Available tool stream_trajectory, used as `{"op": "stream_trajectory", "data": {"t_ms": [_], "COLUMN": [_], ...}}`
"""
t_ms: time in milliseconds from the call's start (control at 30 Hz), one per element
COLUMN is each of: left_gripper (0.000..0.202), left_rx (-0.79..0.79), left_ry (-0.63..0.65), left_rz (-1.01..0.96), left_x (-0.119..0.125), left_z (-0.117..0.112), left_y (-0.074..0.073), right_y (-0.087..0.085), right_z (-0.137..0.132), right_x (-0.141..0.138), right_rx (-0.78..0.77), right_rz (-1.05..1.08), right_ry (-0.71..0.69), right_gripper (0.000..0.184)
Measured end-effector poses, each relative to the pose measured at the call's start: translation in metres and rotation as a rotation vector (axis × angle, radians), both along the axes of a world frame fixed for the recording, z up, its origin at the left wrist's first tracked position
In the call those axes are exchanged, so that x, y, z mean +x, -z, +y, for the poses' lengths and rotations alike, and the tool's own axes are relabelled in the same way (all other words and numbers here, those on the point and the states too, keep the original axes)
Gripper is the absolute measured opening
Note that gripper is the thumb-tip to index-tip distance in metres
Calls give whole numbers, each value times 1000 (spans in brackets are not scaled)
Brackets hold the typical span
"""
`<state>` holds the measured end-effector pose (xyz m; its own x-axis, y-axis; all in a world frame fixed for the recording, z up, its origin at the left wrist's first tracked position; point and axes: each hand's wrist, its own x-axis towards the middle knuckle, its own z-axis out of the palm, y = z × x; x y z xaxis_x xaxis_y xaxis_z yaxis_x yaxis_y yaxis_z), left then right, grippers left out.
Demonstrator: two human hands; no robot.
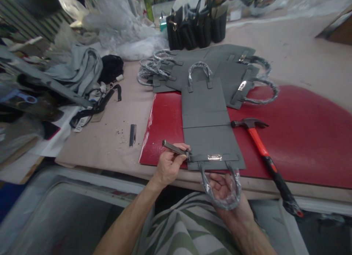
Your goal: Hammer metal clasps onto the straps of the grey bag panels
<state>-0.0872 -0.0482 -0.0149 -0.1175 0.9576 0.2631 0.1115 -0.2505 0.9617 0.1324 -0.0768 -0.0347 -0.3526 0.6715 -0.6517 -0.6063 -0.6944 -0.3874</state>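
Note:
Between the thumb and fingers of my left hand [169, 166] is a short metal bar tool [173, 148], its exact kind unclear. The tool's near end meets the left edge of a grey bag panel [207, 141], beside the strap that carries a shiny metal clasp [215, 157]. My right hand [224, 189] lies palm up under the panel's plastic-wrapped handle [235, 190], fingers loosely curled and apart, not closed round it. A claw hammer [260, 143] with a red and black grip rests right of the panel, its handle reaching past the table edge.
Beneath the panel is a red board [299, 137]. More grey bag panels [200, 57] with wrapped handles overlap behind it. Dark bags [196, 29] stand at the back. Two small metal pieces [132, 135] and scattered bits lie left, near grey cloth [79, 69] and clear plastic [118, 24].

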Motion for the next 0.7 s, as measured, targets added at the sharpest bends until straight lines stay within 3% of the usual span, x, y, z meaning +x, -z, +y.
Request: {"op": "stream_trajectory", "data": {"t_ms": [100, 200, 400, 500, 600, 700], "left_gripper": [11, 12, 15, 16, 13, 9], "left_rx": [66, 127, 174, 169, 105, 16], "left_ry": [0, 1, 11, 14, -19, -52], "left_rz": [54, 110, 146, 130, 68, -37], "left_x": [0, 1, 1, 2, 2, 1], "left_z": [-1, -3, -9, -10, -9, -7], "left_y": [3, 5, 7, 7, 5, 5], "right_y": [-6, -13, -9, -3, -4, -15], "right_z": [-5, -10, -12, -16, -17, -12], "right_x": [-4, -8, -11, -10, -8, -5], "right_rx": [12, 80, 162, 202, 208, 90], "right_rz": [-109, -300, -729, -840, -660, -229], "right_ry": [133, 192, 49, 7, 64, 79], "right_gripper": [53, 58, 61, 59, 57, 65]}}
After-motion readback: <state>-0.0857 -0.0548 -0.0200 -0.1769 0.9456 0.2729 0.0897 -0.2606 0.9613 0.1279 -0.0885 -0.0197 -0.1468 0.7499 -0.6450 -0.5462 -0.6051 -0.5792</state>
